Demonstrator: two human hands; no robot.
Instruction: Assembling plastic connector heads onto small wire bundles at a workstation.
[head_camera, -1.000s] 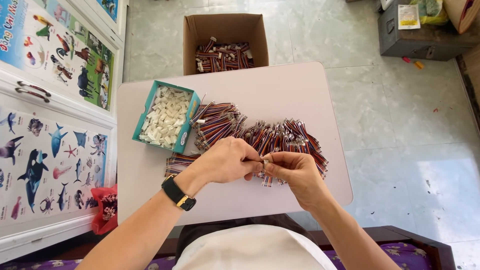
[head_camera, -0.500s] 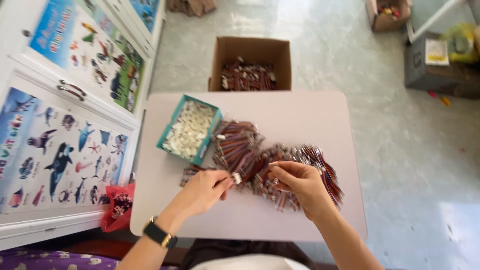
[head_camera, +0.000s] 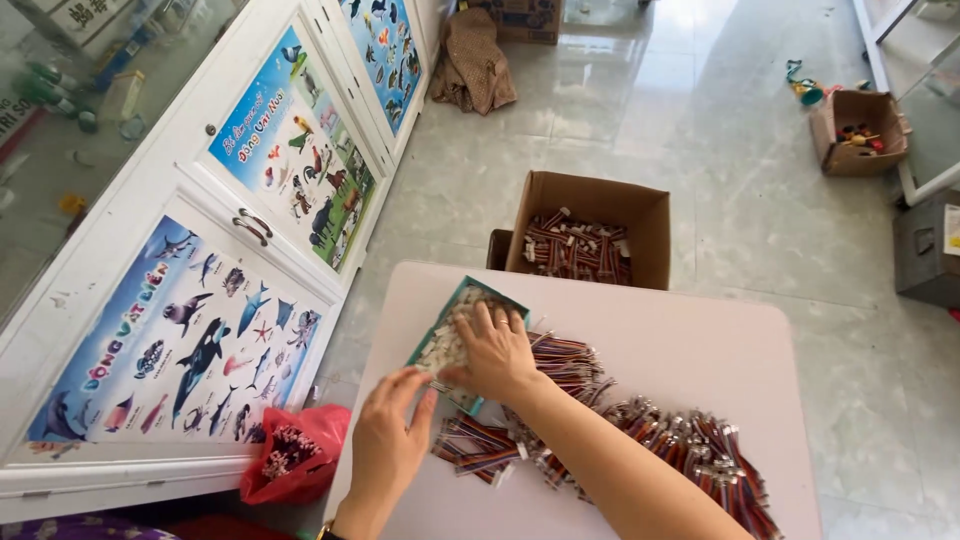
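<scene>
Both my hands meet at the teal box (head_camera: 424, 333) of white connectors: my right hand (head_camera: 497, 352) rests spread, fingers inside it, while my left hand (head_camera: 388, 440) hovers loosely open just below its near edge.

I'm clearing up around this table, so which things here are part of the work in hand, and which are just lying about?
In use: right hand in the teal box of white pieces; left hand; wire bundles; cardboard box of bundles.
Lying about: red bag; brown cloth; small carton.
</scene>
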